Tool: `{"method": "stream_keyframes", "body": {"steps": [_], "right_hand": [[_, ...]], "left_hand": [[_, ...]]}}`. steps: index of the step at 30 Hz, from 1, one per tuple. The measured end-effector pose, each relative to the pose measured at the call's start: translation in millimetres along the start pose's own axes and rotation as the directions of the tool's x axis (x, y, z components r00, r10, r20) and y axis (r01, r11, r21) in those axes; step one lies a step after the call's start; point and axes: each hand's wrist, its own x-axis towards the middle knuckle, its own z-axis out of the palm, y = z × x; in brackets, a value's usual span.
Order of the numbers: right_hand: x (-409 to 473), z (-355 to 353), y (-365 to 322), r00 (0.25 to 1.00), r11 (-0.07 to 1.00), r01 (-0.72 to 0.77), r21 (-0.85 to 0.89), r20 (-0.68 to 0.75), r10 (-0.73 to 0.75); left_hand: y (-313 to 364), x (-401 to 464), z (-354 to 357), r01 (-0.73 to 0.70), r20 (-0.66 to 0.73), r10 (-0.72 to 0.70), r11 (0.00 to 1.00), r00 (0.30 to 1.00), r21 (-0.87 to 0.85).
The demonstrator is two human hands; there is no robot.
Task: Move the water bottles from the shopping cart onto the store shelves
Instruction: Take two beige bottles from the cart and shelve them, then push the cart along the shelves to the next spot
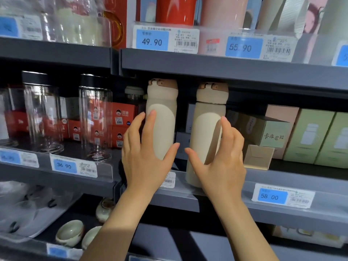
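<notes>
Grey store shelves (216,70) fill the view, the middle shelf (216,187) carrying two cream water bottles side by side near its front edge. The left bottle (162,117) and the right bottle (207,132) stand upright, a narrow gap between them, their brown caps close under the lip of the shelf above. Green boxes (308,136) crowd the room to the right of the bottles; red boxes (120,125) and clear glass jars (95,119) stand to the left, beyond the shelf divider. The left hand (145,153) wraps the left bottle, fingers on its outer side and thumb in the gap. The right hand (220,159) wraps the right bottle likewise, thumb pointing inward. A price tag reading 58.00 (282,195) sits on the shelf's front edge, right of the hands.
</notes>
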Motion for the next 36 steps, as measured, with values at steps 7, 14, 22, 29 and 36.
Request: {"method": "stream_keyframes", "body": {"steps": [7, 14, 22, 29, 36], "right_hand": [[-38, -19, 15, 0.992, 0.993, 0.114, -0.001, 0.048, -0.114], [-85, -53, 25, 0.984, 0.988, 0.156, 0.013, 0.088, -0.157], [-150, -113, 11, 0.985, 0.976, 0.012, 0.219, 0.168, -0.05], [-257, -140, -19, 0.81, 0.915, -0.239, 0.326, 0.586, 0.003], [-339, -139, -91, 0.448, 0.863, -0.367, 0.349, 0.879, -0.165]], "left_hand": [[-1, -36, 0, -0.232, -0.104, 0.224, 0.969, 0.969, -0.078], [17, -96, -20, -0.143, -0.011, 0.143, 0.983, 0.99, -0.114], [50, -167, -100, 0.152, 0.212, -0.118, 0.977, 0.97, -0.15], [64, -273, -217, 0.313, 0.379, -0.327, 0.945, 0.866, 0.099], [37, -307, -354, 0.359, 0.276, -0.54, 0.786, 0.795, 0.504]]}}
